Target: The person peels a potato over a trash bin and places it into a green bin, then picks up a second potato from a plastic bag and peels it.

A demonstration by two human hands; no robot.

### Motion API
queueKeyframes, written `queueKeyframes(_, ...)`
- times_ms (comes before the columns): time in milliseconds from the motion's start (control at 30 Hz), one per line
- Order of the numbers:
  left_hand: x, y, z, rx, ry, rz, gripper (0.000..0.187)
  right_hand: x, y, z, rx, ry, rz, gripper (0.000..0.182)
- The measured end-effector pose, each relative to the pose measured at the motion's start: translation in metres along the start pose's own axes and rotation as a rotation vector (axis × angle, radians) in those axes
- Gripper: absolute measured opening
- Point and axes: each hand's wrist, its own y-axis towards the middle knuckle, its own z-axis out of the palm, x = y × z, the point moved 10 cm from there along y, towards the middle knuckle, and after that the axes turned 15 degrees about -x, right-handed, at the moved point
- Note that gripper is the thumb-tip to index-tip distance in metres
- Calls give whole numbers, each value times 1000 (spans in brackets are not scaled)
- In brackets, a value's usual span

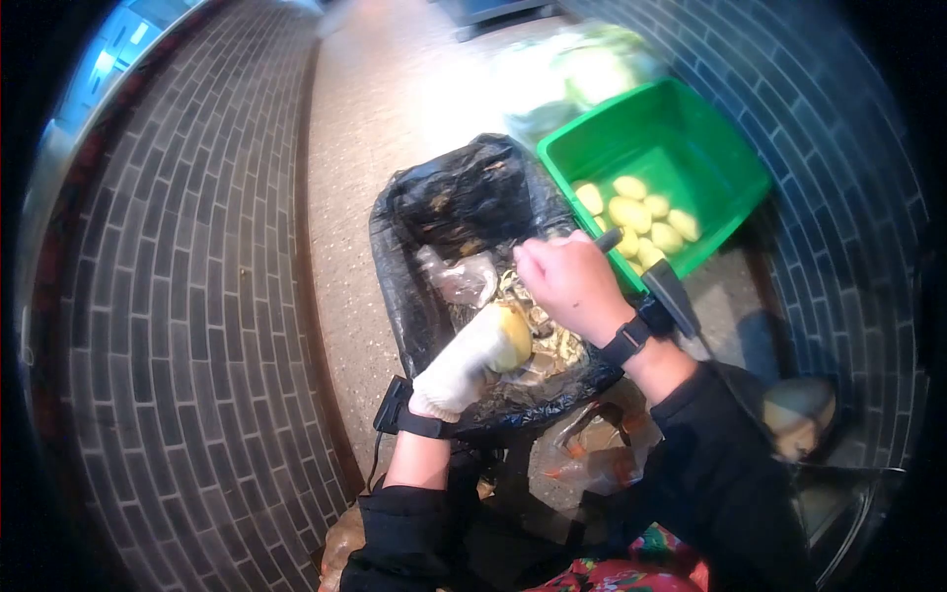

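My left hand (456, 367), in a white glove, grips a pale yellow potato (514, 333) over a bin lined with a black bag (400, 286). Just to the right, my bare right hand (567, 281) is closed in a fist around a tool with a dark handle (609, 239). Its handle end pokes out toward the green crate; its working end is hidden, so its kind cannot be told. Peelings (557, 345) and a crumpled clear plastic bag (464, 276) lie inside the bin below both hands.
A green crate (725, 163) with several peeled potatoes (631, 212) stands right of the bin. Behind it are cabbages (597, 74) in clear plastic. A plastic bag with orange pieces (602, 459) lies near my lap. Brick walls (217, 247) flank both sides.
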Motion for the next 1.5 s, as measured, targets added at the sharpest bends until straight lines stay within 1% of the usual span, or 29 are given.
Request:
queueKeyframes(33, -4, -4, 13, 118, 89, 65, 61, 0, -1, 0, -1, -1, 1, 29)
queueKeyframes(67, -3, -6, 19, 119, 168, 9, 71, 3, -2, 1, 4, 16, -26, 29)
queueKeyframes(100, 0, -5, 20, 120, 168, 9, 71, 6, -3, 1, 9, 33, -52, 28)
queueKeyframes(167, -9, 1, 11, -17, 367, 236, 69, 4, 0, -4, -9, -49, -83, 28)
queueKeyframes(200, -10, 1, 13, -18, 366, 236, 69, 6, 2, -7, -25, -130, -114, 27)
queueKeyframes(267, -19, 3, 12, -79, 508, 338, 67, 15, 2, -10, -33, -77, -120, 25)
queueKeyframes(300, -15, 7, 7, -81, 506, 338, 67, 20, 1, -12, -42, -24, -123, 24)
queueKeyframes(367, -19, 12, 4, -93, 527, 472, 65, 31, -3, -11, -32, -19, -143, 23)
queueKeyframes(400, -14, 13, 0, -92, 527, 469, 65, 34, -6, -10, -22, -13, -160, 23)
queueKeyframes(467, -25, 7, 9, -148, 680, 477, 52, 29, -6, -11, -38, 22, -134, 23)
queueKeyframes(533, -24, 6, 7, -170, 698, 455, 54, 18, -5, -9, -61, 59, -111, 23)
queueKeyframes(600, -26, -1, 7, -188, 722, 437, 57, 1, -3, -9, -85, -200, -177, 25)
queueKeyframes(667, -36, -13, 18, -106, 581, 442, 56, -21, -3, -14, -135, -185, -88, 26)
queueKeyframes(700, -36, -11, 17, -97, 586, 439, 56, -18, -1, -22, -168, -154, -59, 26)
queueKeyframes(767, -29, -5, 7, -132, 445, 324, 56, -9, -1, -22, -155, -115, -55, 25)
queueKeyframes(833, -28, -1, 3, -137, 392, 290, 57, 4, -2, -22, -145, -72, -49, 25)
queueKeyframes(900, -26, 3, 5, -83, 469, 376, 56, 17, -7, -17, -73, 83, -15, 25)
queueKeyframes(933, -22, 5, 5, -83, 467, 374, 56, 22, -9, -15, -83, 94, -23, 24)
queueKeyframes(1000, -24, 6, 10, -91, 582, 486, 56, 26, -10, -12, -61, 87, -35, 24)
queueKeyframes(1033, -23, 7, 9, -90, 582, 485, 56, 27, -10, -10, -38, 81, -49, 24)
queueKeyframes(1100, -30, 6, 3, -196, 662, 556, 54, 26, -9, -11, -48, 75, -79, 24)
queueKeyframes(1133, -32, 3, 5, -191, 662, 554, 54, 25, -9, -12, -59, 69, -107, 24)
queueKeyframes(1200, -43, -8, 13, -216, 939, 648, 51, 12, -9, -9, -40, -21, -105, 24)
queueKeyframes(1233, -43, -11, 16, -214, 941, 649, 51, 2, -10, -5, -17, -103, -105, 24)
queueKeyframes(1267, -39, -15, 17, -163, 809, 598, 51, -12, -12, -4, -41, -221, -131, 24)
queueKeyframes(1300, -38, -17, 19, -105, 683, 549, 51, -9, -7, -6, -51, -220, -126, 24)
queueKeyframes(1367, -40, -16, 17, -108, 652, 542, 49, -9, -4, -20, -120, -160, -41, 22)
queueKeyframes(1433, -51, -16, 19, -164, 964, 735, 46, 8, -4, -22, -94, -92, -67, 21)
queueKeyframes(1500, -50, -14, 16, -223, 999, 773, 44, 23, -12, -13, -15, 50, -85, 21)
